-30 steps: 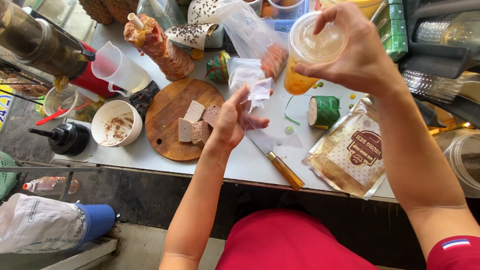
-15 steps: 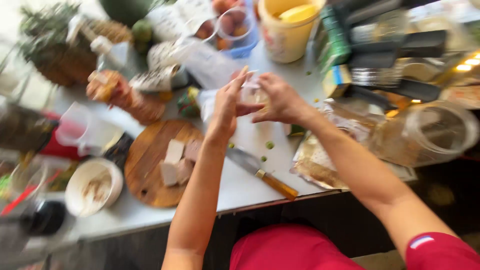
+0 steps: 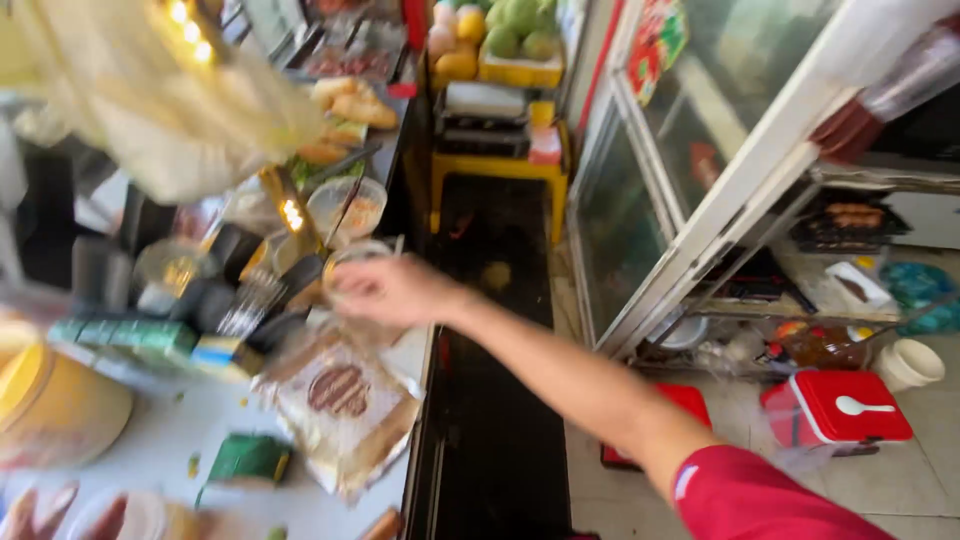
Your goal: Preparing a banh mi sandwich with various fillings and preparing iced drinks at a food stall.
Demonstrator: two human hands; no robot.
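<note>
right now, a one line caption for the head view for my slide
Right hand reaches over a crowded counter beside a clear packet, fruit stacked beyond.

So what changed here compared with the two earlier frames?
The head camera swung to the right, so the cutting board, knife and left hand have left the view. The right hand, earlier beside the left above the counter, now reaches out over the counter's right end, its grip around what looks like a clear plastic cup, though blur hides detail. The brown-labelled plastic bag stays lying on the counter.
</note>
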